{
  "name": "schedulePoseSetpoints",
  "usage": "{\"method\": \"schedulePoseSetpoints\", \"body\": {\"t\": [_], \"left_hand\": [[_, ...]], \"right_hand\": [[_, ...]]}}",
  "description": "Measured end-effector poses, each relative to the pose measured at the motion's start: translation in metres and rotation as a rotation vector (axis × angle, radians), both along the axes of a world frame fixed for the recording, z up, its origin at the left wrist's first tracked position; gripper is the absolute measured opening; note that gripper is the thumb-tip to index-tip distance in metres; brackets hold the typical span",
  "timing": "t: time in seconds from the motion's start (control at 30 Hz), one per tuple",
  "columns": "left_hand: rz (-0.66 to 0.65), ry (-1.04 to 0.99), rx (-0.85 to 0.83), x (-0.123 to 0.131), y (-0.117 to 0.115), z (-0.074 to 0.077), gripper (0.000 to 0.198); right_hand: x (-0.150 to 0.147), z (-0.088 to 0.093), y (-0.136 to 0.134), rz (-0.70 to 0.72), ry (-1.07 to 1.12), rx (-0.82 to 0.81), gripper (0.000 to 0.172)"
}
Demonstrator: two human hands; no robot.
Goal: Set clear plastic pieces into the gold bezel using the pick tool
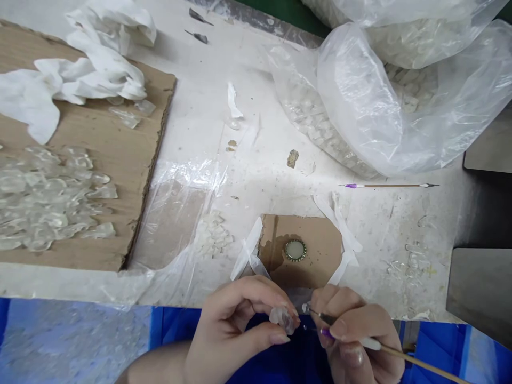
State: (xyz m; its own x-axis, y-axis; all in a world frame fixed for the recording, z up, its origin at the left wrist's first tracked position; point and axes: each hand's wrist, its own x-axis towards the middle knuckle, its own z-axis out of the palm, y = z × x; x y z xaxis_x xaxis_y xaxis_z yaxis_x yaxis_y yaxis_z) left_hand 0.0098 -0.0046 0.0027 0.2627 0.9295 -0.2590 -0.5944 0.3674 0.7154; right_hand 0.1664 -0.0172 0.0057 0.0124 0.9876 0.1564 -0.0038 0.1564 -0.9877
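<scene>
My left hand (244,320) pinches a small clear, lumpy plastic-looking piece (282,319) between thumb and fingertips, just off the table's front edge. My right hand (356,330) is closed around a thin wooden-handled needle tool (416,362) with a white collar and a dark metal tip. A purple bit shows between those fingers. The tool's tip points at the clear piece, apart from it, with a tiny whitish blob (306,308) at its end. Beyond both hands, an upturned bottle cap (296,249) with pale contents sits on a stained piece of cardboard (320,234) taped to the table.
A similar tool (392,185) lies across the table. At left, many clear pieces (48,197) and white cloth (92,80) rest on a cardboard sheet (132,144). Small white chips (214,234) are piled nearby. Filled plastic bags (360,101) stand back right; two dark tips (198,37) lie behind.
</scene>
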Motion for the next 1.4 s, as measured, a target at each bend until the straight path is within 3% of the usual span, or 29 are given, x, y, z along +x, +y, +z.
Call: {"method": "schedulePoseSetpoints", "body": {"t": [0.13, 0.23, 1.2, 1.4], "left_hand": [[-0.004, -0.029, -0.021, 0.001, -0.004, -0.002, 0.022], [-0.001, -0.029, -0.016, 0.002, -0.006, -0.003, 0.023], [0.020, 0.156, 0.087, 0.001, -0.002, -0.001, 0.016], [0.019, 0.112, 0.060, 0.002, -0.002, 0.001, 0.018]], "right_hand": [[-0.019, 0.007, 0.005, -0.015, 0.244, 0.003, 0.018], [-0.023, 0.006, 0.004, 0.007, 0.304, -0.017, 0.020], [-0.017, 0.004, 0.000, 0.033, 0.153, 0.038, 0.021], [-0.009, 0.005, 0.002, -0.005, 0.270, -0.002, 0.022]]}}
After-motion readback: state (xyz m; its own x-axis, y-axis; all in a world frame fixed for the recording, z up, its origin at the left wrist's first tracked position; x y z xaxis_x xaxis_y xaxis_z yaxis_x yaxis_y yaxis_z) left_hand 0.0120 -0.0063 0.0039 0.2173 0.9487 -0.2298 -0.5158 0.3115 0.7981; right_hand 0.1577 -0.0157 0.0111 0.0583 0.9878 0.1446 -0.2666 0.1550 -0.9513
